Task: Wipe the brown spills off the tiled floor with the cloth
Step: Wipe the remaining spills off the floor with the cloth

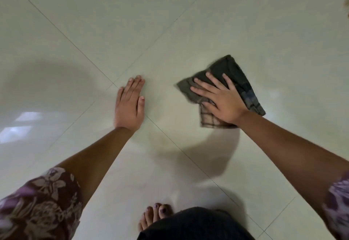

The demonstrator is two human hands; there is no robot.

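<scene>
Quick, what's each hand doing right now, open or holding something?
Left hand: open, flat on the floor.
Right hand: open, fingers spread, pressing the cloth.

The right hand [220, 101] lies on the cloth [234, 81], the left hand [129, 105] beside it on the floor [94, 22].

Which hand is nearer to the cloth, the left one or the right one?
Right. The right hand presses flat on the cloth, fingers spread. The left hand rests flat on the floor, apart from the cloth, to its left.
</scene>
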